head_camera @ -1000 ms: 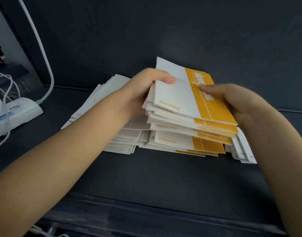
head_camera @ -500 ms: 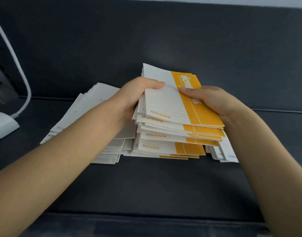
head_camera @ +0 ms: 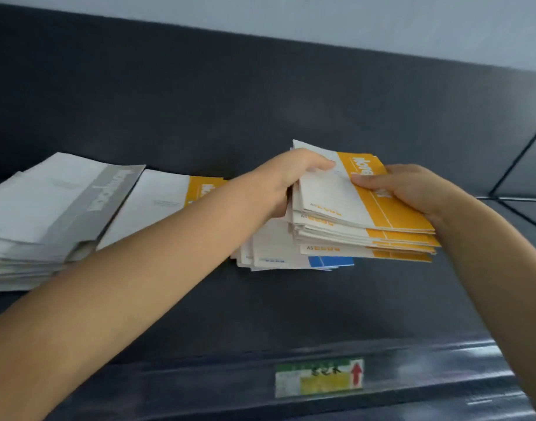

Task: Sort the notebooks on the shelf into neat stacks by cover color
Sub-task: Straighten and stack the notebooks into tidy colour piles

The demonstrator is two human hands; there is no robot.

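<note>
Head view is showing my left hand (head_camera: 291, 180) and right hand (head_camera: 412, 192) gripping, fingers (head_camera: 368, 181) curled round opposite edges, a bundle of orange-and-white paper notebooks (head_camera: 361, 220), presumably squaring it over blue-banded white notebooks (head_camera: 330, 262) lying under my fingers on the dark grey shelf (head_camera: 291, 314).

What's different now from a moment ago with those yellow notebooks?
The bundle of yellow notebooks has shifted right, off the yellow pile and over the blue-covered pile. The view swung right too. Unchanged: the left hand and right hand both grip the bundle, and the grey stack lies at the left.
</note>
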